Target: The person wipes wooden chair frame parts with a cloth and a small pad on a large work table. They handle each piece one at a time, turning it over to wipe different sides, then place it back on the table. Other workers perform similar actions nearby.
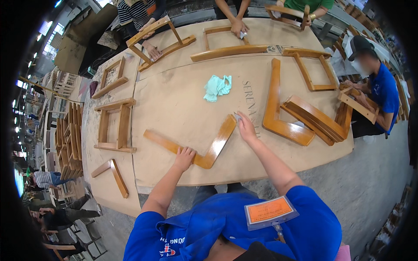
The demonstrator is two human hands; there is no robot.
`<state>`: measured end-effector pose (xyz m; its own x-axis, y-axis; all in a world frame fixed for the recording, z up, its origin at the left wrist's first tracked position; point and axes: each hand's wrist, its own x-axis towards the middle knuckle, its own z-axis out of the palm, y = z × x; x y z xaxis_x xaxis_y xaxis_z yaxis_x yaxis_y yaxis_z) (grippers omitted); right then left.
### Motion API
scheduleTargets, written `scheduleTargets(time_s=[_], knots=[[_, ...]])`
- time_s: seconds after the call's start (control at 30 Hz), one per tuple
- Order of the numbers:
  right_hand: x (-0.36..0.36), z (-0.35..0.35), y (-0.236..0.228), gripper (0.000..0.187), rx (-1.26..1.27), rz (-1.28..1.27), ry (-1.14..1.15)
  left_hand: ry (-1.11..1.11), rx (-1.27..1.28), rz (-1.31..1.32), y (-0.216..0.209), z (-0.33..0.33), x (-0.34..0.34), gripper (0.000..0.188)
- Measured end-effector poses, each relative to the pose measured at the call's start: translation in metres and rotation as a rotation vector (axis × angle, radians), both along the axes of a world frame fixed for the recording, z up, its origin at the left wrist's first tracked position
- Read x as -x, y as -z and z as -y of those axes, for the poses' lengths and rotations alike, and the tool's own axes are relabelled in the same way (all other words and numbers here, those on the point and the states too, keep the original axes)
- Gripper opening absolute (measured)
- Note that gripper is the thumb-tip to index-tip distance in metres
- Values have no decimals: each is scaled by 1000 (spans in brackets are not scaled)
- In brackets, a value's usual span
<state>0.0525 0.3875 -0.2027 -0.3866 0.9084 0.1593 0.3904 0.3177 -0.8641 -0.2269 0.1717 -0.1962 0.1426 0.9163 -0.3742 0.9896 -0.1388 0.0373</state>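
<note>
An L-shaped, varnished wooden furniture part (213, 150) lies on the paper-covered table in front of me. My left hand (185, 158) grips its longer arm near the corner, fingers curled over the top edge. At the tip of the shorter arm, my right hand (247, 128) pinches a small grey piece of what looks like sandpaper (237, 116) against the wood's end. Beyond the part rests a crumpled mint-green cloth (217, 88).
More L-shaped wooden parts (274, 117) are grouped to the right, beside a worker in blue (385, 93). Wooden frames (115, 126) stand at the left, near a smaller angled piece (111, 174). Across the brown-papered table (174, 100), other people's hands (238, 27) work on frames.
</note>
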Motion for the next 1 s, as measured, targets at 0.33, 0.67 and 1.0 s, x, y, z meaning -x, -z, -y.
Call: scheduleTargets(time_s=[0.33,0.67,1.0], knots=[[-89,59,2,33,1094,-701,512,-618,-480,448,-28,-5,-23,51],[-65,34,-47,45,1340,-1047,300,-1369,-237,1624,-35,-95,57,47],[-75,22,-76,36,1077,-805,207,-1537,-119,1390,3,-102,20,43]])
